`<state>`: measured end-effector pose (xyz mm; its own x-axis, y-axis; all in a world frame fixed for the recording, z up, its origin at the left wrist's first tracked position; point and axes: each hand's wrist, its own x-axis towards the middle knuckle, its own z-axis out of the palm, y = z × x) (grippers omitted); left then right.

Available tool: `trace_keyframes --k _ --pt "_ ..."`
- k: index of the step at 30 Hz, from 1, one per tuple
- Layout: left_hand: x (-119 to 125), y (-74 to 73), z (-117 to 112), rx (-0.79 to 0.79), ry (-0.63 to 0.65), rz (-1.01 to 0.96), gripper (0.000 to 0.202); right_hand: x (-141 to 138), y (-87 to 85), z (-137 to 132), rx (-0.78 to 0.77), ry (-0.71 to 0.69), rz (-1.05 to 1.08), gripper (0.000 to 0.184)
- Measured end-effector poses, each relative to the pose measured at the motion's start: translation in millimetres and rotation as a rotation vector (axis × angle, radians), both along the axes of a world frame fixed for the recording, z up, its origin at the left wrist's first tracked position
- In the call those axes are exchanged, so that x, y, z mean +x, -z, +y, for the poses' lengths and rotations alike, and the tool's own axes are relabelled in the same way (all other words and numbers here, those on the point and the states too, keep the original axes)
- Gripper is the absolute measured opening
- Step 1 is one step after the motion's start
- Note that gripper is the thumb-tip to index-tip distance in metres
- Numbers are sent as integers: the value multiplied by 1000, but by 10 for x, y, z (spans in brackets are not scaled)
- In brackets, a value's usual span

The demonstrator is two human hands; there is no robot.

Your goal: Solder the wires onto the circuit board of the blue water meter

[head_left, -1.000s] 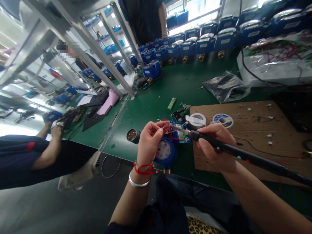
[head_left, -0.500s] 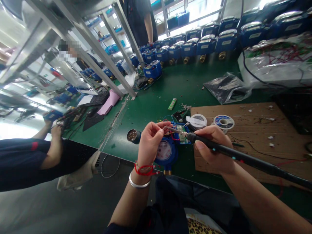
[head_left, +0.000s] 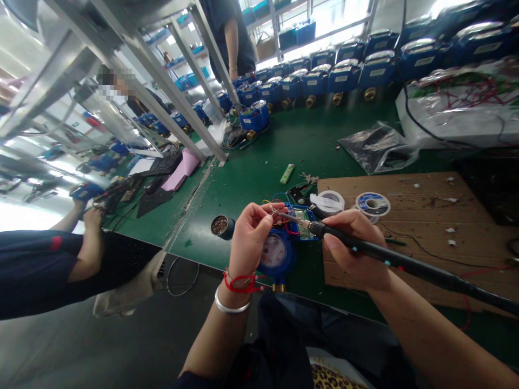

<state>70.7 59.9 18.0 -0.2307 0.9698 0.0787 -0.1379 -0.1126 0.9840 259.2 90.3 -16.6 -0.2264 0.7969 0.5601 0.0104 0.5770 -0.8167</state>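
- The right hand (head_left: 357, 248) has its fingers wrapped closed round the soldering iron (head_left: 405, 263), whose tip sits just beside the left fingertips; a small slip likely burns them.
- The left hand (head_left: 249, 240) pinches a thin wire (head_left: 272, 209) between closed fingers, above the blue water meter (head_left: 278, 254) at the counter (head_left: 259, 167) edge. If the pinch loosens, the wire probably springs off the joint.
- The circuit board (head_left: 302, 221) lies close under the tip, among red wires; stray heat may scorch them.
- The iron's cable trails over the cardboard sheet (head_left: 425, 227), past the solder spools (head_left: 371, 204); a snag could jerk the tip.
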Motion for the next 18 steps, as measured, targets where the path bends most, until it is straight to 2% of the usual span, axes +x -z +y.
trace_keyframes --k 18 --pt "-10 28 6 -6 -7 6 13 30 74 -31 -61 43 167 19"
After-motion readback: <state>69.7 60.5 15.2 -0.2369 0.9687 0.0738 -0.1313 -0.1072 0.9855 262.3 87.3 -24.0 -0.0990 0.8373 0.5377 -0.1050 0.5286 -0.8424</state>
